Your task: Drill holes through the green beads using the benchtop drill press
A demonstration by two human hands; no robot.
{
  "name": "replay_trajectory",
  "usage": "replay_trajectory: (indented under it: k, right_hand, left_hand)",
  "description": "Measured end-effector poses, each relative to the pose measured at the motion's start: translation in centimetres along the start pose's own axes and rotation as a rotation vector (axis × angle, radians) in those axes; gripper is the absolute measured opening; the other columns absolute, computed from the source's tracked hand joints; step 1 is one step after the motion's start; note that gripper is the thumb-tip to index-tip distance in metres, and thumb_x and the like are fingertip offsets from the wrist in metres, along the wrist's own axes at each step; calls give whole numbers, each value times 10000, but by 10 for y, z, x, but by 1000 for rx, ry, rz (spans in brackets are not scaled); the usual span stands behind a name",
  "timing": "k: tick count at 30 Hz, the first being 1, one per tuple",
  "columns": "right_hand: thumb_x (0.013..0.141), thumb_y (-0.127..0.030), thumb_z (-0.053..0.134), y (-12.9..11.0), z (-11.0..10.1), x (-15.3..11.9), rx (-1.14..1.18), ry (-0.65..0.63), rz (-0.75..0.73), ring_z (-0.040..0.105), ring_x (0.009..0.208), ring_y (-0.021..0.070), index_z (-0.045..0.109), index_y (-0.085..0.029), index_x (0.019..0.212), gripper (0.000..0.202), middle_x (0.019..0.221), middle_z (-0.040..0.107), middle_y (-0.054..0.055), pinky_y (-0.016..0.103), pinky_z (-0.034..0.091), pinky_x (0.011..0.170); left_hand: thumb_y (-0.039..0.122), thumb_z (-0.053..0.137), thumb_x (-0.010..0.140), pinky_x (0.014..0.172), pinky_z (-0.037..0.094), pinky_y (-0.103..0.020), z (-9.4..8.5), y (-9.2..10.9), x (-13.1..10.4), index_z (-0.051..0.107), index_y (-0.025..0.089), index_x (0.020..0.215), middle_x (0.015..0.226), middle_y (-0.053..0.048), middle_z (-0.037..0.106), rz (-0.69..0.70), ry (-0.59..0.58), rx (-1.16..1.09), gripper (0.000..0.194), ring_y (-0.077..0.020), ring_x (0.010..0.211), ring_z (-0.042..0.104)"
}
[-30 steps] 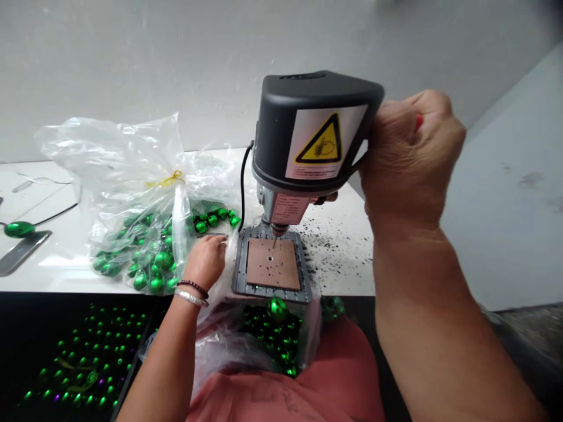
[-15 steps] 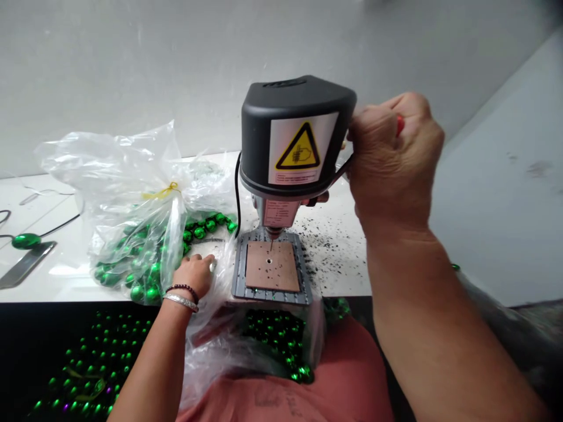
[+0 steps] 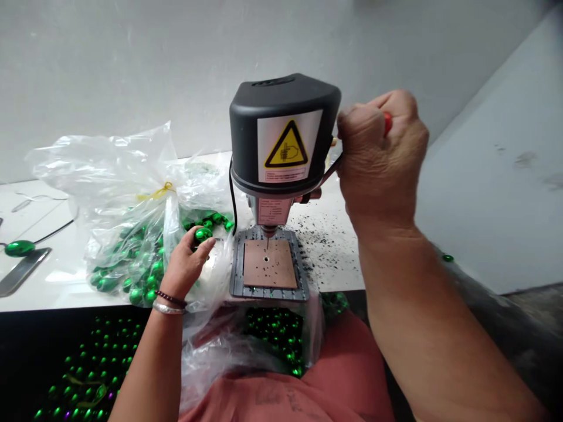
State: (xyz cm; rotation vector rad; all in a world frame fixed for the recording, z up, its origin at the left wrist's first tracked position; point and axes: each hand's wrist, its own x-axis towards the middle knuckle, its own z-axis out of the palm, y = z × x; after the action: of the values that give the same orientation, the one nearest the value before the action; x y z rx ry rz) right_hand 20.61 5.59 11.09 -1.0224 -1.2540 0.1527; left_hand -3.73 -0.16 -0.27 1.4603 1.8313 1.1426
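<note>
Between thumb and fingers, my left hand (image 3: pixel 187 261) holds a shiny green ball (image 3: pixel 203 235), left of the drill press (image 3: pixel 281 138). My right hand (image 3: pixel 382 158) is closed around the press's red-ended lever (image 3: pixel 387 124), at the right of the black motor housing. Below the housing, the thin drill bit (image 3: pixel 268 241) points down over a brown square board (image 3: pixel 270 265) with a small hole near its middle. The board lies on the slotted metal base (image 3: pixel 237 285). Nothing sits on the hole.
Behind my left hand, a clear plastic bag (image 3: pixel 103 176) tied with yellow string covers several green balls. Dark shavings (image 3: pixel 325 249) are scattered right of the base. A green bead on a cord (image 3: pixel 20 248) and a flat metal piece (image 3: pixel 24 272) lie far left. More green balls (image 3: pixel 277 334) are below the table edge.
My left hand has risen from the table and turned, and a green ball now shows in its fingers. The right hand stays on the lever. The whole view has shifted slightly.
</note>
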Motion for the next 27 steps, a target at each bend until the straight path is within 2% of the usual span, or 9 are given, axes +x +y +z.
replay_trajectory:
  k: [5,9,11,14,19,24,27]
  right_hand:
    - [779,-440,416,-1,0,0,-5,0,14,293,577,-10,375,-153,659,313,585,306,-82,200,250,616]
    - [782,-420,422,-2,0,0,-1,11,27,301,572,-10,370,-157,660,294,578,310,-85,189,263,612]
    - [791,-417,413,-2,0,-1,2,9,21,305,568,-11,371,-156,665,293,578,311,-85,186,272,616]
    - [803,-421,398,-3,-2,-1,-5,-8,3,304,573,-6,359,-161,665,297,587,307,-79,185,281,622]
    - [813,-407,394,-3,-4,-2,-4,-22,-20,301,589,26,338,-180,665,277,597,313,-63,197,292,615]
    - [812,-407,403,-3,-5,-3,20,-20,-32,273,601,43,324,-184,676,273,616,297,-51,206,283,617]
    - [814,-418,399,-3,-5,-4,33,-27,-41,275,601,47,318,-188,679,279,620,299,-47,207,286,622]
  left_hand:
    - [470,473,822,549,417,-202,-5,19,-12,555,165,846,757,-11,600,-22,-64,-435,317,-81,571,535]
    - [366,532,778,535,440,-221,4,29,-17,560,159,831,739,-43,643,-278,-200,-891,215,-81,521,522]
    - [314,560,741,524,452,-234,13,30,-18,556,155,813,775,-66,662,-419,-281,-1019,175,-87,515,528]
    - [239,602,697,494,455,-227,27,26,-19,552,144,807,822,-78,667,-514,-366,-1065,153,-90,520,542]
    - [196,652,666,512,466,-208,42,19,-21,526,153,875,835,-50,637,-551,-432,-1030,248,-92,575,577]
    - [216,647,664,507,451,-200,48,19,-22,510,194,1003,803,-24,616,-482,-444,-880,366,-159,690,641]
    - [239,666,646,497,429,-190,51,20,-23,516,188,1053,759,-14,604,-422,-415,-827,437,-163,708,641]
